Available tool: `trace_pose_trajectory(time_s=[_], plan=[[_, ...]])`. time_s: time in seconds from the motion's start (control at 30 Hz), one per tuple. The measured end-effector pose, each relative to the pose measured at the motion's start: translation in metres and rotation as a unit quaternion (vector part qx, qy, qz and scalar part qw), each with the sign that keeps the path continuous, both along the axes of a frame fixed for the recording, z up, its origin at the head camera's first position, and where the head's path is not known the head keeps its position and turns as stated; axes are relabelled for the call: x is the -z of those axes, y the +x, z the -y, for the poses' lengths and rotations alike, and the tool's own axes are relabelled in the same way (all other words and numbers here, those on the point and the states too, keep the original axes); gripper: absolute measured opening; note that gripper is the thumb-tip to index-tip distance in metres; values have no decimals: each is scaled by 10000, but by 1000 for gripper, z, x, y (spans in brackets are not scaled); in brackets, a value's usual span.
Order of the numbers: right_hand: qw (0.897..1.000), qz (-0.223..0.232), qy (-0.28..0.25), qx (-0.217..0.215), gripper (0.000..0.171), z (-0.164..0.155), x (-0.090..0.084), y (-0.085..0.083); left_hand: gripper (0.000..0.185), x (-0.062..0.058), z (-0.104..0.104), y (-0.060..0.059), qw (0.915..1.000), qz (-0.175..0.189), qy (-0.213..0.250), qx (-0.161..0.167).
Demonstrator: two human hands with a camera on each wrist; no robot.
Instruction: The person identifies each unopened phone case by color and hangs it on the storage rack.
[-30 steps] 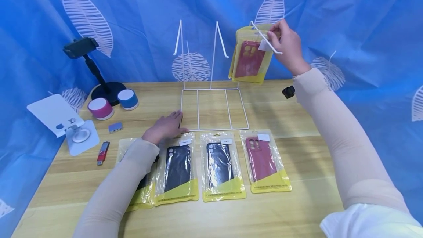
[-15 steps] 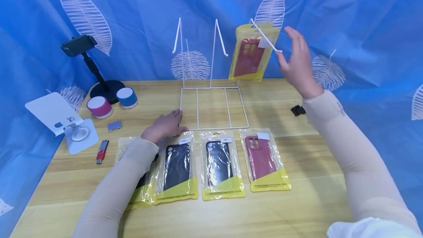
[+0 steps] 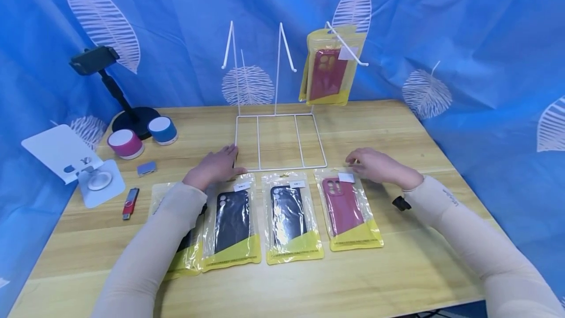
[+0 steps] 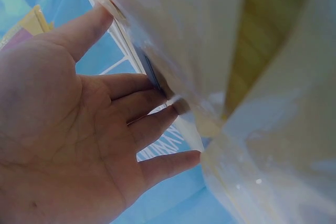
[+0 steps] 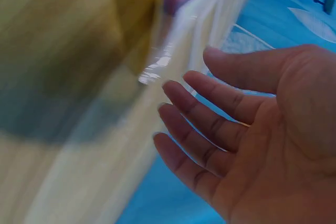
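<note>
Here, the right hand point(image 3: 375, 166), fingers relaxed and gripping nothing, hovered at the red phone case in its clear yellow-edged pouch point(image 3: 348, 210); pinching its top tab seemed best.

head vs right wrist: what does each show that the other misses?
Only head: the white wire rack with a red case pack hanging on its right hook, the left hand at the rack base, and the packs lying in a row on the table.
Only right wrist: the open palm and straight fingers.
Both: the right hand by the red pack.
</note>
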State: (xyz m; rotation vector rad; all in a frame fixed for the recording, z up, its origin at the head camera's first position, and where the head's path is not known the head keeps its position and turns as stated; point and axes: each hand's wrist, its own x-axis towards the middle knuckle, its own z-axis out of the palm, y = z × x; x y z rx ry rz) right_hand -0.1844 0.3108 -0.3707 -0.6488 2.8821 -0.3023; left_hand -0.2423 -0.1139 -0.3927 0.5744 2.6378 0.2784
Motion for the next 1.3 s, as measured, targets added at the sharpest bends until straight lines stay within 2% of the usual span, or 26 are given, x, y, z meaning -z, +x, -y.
trace_pose_trajectory(time_s=[0.13, 0.3, 0.53, 0.73, 0.9, 0.97, 1.07, 1.17, 1.3], plan=[[10000, 24, 29, 23, 19, -1, 13, -8, 83, 0, 1, 0, 10000, 26, 11, 1], [9993, 349, 27, 145, 10, -3, 19, -17, 83, 1, 1, 0, 10000, 3, 13, 9], [9975, 586, -210, 323, 5, -11, 22, -16, 82, -1, 0, 2, 10000, 40, 58, -26], [9975, 301, -401, 489, 8, -17, 17, -8, 82, 0, 0, 1, 10000, 9, 71, -25], [9921, -448, -947, 696, 11, -19, -4, 7, 82, -1, -1, 2, 10000, 27, 85, -42], [9850, -935, -1251, 731, 12, -18, -15, 13, 82, -1, -1, 2, 9999, 41, 81, -47], [9654, -1763, -1804, 668, 9, -15, -33, 23, 81, -1, -1, 2, 9999, 85, 98, -70], [9369, -2568, -2351, 330, 4, -12, -53, 32, 80, 0, 0, 2, 9999, 77, 66, -50], [8983, -3340, -2846, -240, 7, -8, -80, 37, 80, -1, -1, 2, 10000, 40, 12, -3]])
